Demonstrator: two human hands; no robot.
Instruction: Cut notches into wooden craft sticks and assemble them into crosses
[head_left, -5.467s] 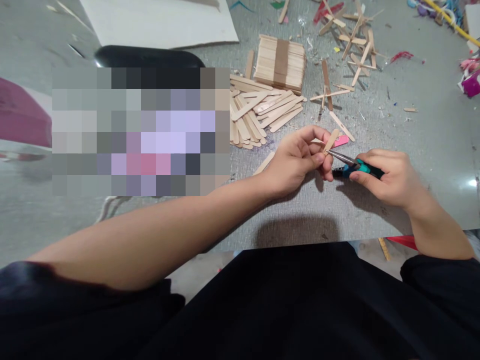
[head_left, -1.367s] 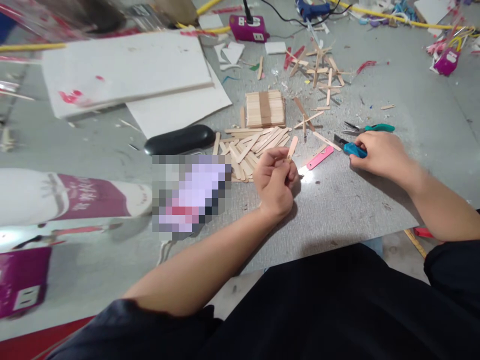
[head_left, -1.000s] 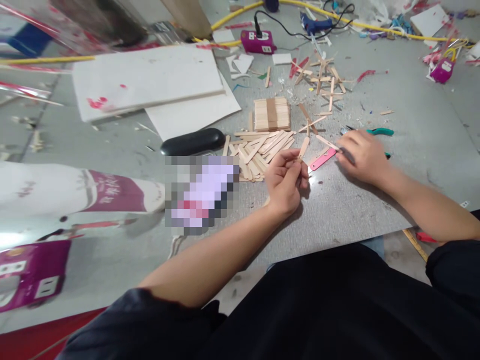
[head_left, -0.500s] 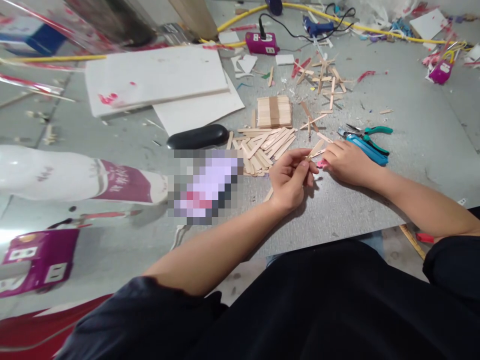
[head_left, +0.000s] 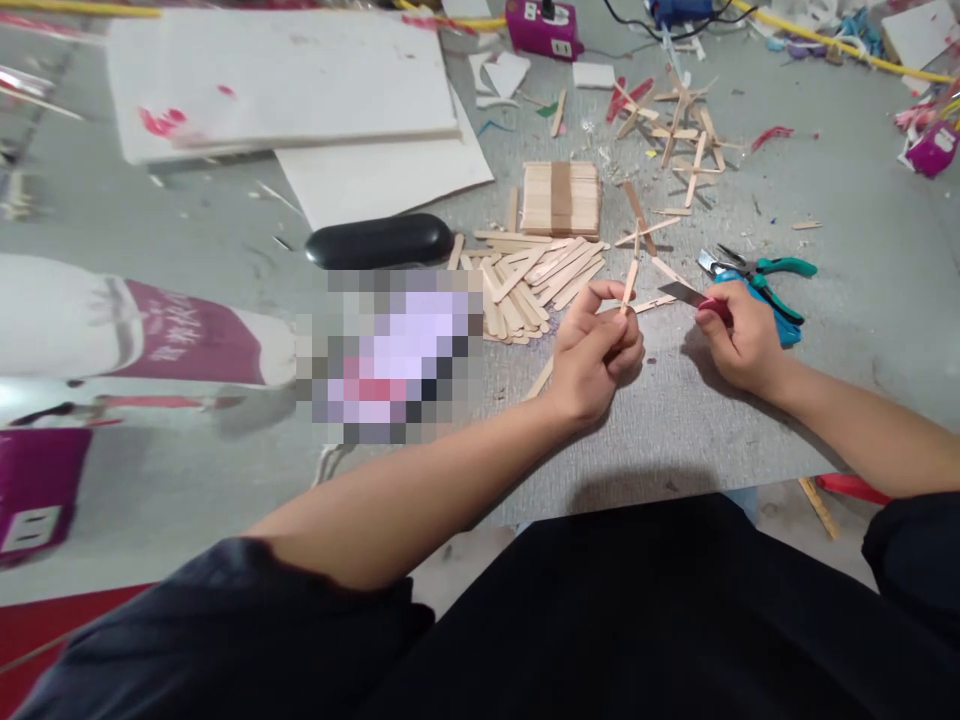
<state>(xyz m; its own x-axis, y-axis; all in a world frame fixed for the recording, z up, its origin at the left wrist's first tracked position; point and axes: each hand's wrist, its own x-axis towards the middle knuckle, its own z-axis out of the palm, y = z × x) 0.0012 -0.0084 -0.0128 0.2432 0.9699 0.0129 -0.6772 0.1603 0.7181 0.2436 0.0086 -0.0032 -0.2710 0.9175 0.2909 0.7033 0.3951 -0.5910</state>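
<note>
Between the thumb and fingers of my left hand (head_left: 596, 355) is a wooden craft stick (head_left: 629, 285), tilted upward. My right hand (head_left: 739, 335) grips a small knife by its red handle, its flat grey blade (head_left: 680, 293) pointing left toward the stick without touching it. Loose craft sticks (head_left: 517, 295) lie in a heap just left of my left hand. Behind them sits a banded bundle of sticks (head_left: 540, 200). Pliers with teal handles (head_left: 784, 267) and a blue-handled tool (head_left: 787, 325) rest beside my right hand, partly hidden by it.
Joined and crossed sticks (head_left: 675, 130) lie scattered at the back. White boards (head_left: 285, 90), a black case (head_left: 379, 242) and a blurred-out device (head_left: 405, 350) are to the left, beside a white bottle (head_left: 60, 315). A purple power socket (head_left: 541, 30) stands at the back.
My right hand has drawn away to the right from my left, bringing the knife blade into plain view. The stick in my left hand now stands more upright. The camera view has shifted.
</note>
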